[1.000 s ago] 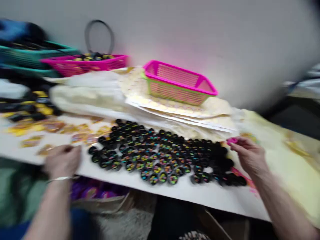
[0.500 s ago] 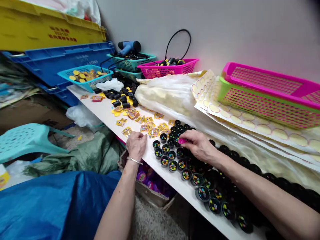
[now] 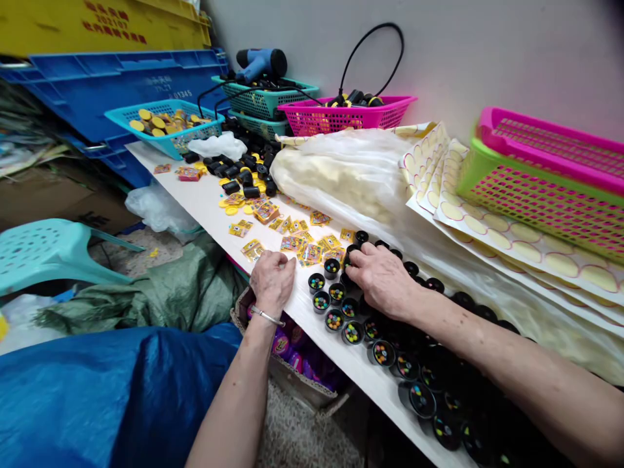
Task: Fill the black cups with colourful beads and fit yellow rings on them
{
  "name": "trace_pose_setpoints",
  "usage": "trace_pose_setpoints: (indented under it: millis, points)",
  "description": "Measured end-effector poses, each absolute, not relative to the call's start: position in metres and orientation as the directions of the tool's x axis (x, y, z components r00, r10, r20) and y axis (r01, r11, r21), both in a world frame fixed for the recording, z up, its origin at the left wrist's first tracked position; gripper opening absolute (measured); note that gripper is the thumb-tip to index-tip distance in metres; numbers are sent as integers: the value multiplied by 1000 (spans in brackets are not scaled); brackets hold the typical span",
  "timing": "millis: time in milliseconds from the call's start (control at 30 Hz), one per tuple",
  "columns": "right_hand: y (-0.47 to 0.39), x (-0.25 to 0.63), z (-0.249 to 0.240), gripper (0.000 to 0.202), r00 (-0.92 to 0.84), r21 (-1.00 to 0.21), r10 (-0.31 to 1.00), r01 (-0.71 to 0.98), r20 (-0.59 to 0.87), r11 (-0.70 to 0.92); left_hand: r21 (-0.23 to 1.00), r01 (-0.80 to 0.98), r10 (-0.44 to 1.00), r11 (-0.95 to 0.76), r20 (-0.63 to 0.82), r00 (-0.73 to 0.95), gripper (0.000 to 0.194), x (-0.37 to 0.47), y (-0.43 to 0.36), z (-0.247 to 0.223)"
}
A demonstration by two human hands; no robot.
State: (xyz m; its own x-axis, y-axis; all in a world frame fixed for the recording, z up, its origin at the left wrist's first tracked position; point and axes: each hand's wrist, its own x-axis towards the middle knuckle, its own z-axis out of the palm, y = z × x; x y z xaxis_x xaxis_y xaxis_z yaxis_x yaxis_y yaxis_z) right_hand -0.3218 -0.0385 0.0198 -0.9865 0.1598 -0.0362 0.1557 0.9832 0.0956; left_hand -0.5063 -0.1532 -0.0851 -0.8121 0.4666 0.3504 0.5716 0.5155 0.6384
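Observation:
Rows of small black cups (image 3: 351, 332) with coloured beads inside line the white table (image 3: 312, 325). My right hand (image 3: 383, 276) reaches down over the back cups, its fingers bent together; what they hold, if anything, is hidden. Resting at the table's front edge, my left hand (image 3: 273, 276) has its fingers curled, with a bracelet on the wrist. I cannot make out anything in it. Just beyond it lie small yellow printed packets (image 3: 302, 247). Farther back is a pile of black cylinders (image 3: 238, 170) among yellow discs.
A pink basket (image 3: 341, 120) and teal baskets (image 3: 263, 103) stand at the back, a blue heat gun (image 3: 260, 64) on top. Sticker sheets (image 3: 517, 244) and stacked pink and green baskets (image 3: 546, 188) are at right. A teal stool (image 3: 53, 253) stands left; a carton (image 3: 302, 383) sits below the table.
The view has shifted a little. My right hand has lowered onto the back cups, and the pink piece it held is out of sight. My left hand stays at the table edge.

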Motion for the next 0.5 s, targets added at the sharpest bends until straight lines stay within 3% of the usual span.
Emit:
trace_pose_setpoints:
  millis: [200, 267, 400, 500]
  points:
    - [-31, -317, 21, 17, -980, -3, 198, 198, 0, 980, 627, 568, 477, 533, 332, -814, 23, -506, -153, -83]
    - [-26, -305, 25, 21, -960, -137, 270, 258, 77, 956, 621, 568, 478, 541, 329, -814, 23, -506, -153, -82]
    - [-28, -249, 45, 22, -840, -549, 494, 311, 223, 776, 610, 571, 480, 549, 330, -813, 24, -507, -153, -83]
    - [-42, -176, 51, 16, -584, -676, 746, 411, 321, 612, 606, 586, 500, 538, 330, -800, 24, -511, -152, -84]
